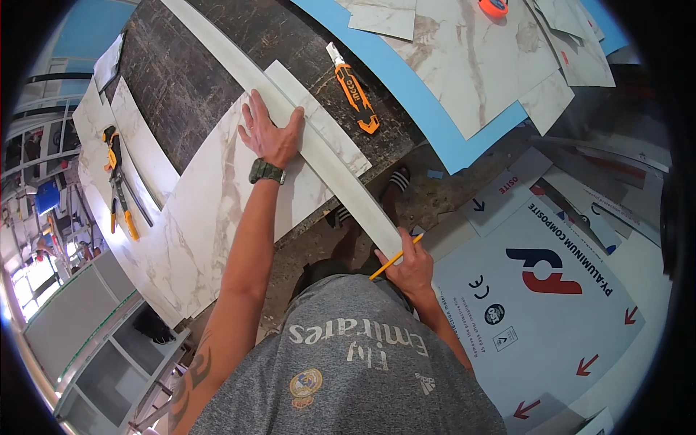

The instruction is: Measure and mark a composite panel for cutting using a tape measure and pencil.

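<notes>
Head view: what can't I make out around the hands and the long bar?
All in the head view:
Far end of the long bar: cut off by the top edge.
Marbled board beneath the left hand: hidden by that hand.
How the right hand holds the bar's near end: its underside is hidden by the hand itself.
Pencil: too small to tell how sharp.
Round orange thing: cut off by the top edge.

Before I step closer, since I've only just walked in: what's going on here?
A person's left hand rests spread over a long pale bar and the marble-patterned panel beneath it. The right hand, at the bar's near end, holds a yellow pencil. An orange-and-black knife lies unheld on the dark tabletop.
</notes>
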`<state>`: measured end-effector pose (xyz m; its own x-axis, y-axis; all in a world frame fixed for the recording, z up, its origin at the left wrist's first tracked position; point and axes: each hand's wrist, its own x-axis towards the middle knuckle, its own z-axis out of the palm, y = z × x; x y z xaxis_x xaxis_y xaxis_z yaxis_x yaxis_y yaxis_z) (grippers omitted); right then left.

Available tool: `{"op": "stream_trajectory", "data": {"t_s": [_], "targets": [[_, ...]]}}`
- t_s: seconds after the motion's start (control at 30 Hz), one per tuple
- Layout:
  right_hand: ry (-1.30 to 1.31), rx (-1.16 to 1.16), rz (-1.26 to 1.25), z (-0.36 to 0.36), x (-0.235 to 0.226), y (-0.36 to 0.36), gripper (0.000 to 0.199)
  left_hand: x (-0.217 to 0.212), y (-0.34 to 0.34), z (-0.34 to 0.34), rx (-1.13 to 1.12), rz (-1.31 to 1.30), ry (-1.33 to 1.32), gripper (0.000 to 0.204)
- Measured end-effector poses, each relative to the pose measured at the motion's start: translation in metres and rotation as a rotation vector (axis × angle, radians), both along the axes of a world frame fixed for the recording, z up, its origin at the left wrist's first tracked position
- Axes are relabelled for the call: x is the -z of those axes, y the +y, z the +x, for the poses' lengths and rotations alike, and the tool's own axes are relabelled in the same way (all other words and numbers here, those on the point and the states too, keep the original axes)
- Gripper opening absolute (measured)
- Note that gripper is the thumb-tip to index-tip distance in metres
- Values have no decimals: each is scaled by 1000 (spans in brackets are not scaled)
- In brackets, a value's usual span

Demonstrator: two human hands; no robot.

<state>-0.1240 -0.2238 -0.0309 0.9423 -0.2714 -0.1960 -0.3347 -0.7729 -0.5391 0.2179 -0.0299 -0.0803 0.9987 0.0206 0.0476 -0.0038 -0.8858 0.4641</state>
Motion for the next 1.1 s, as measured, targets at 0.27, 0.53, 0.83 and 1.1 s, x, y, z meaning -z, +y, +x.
{"op": "stream_trajectory", "data": {"t_s": [0.27,0.53,0.83,1.1], "targets": [[-355,58,-67,15,-16,-12,61,-37,22,22,287,126,220,151],[-49,284,-250,49,-93,-103,33,-74,27,25,366,255,373,162],[47,203,-342,310,-68,-244,55,-94,8,29,314,396,466,163],[-411,295,-501,386,-47,-220,43,-91,8,30,313,379,479,161]]}}
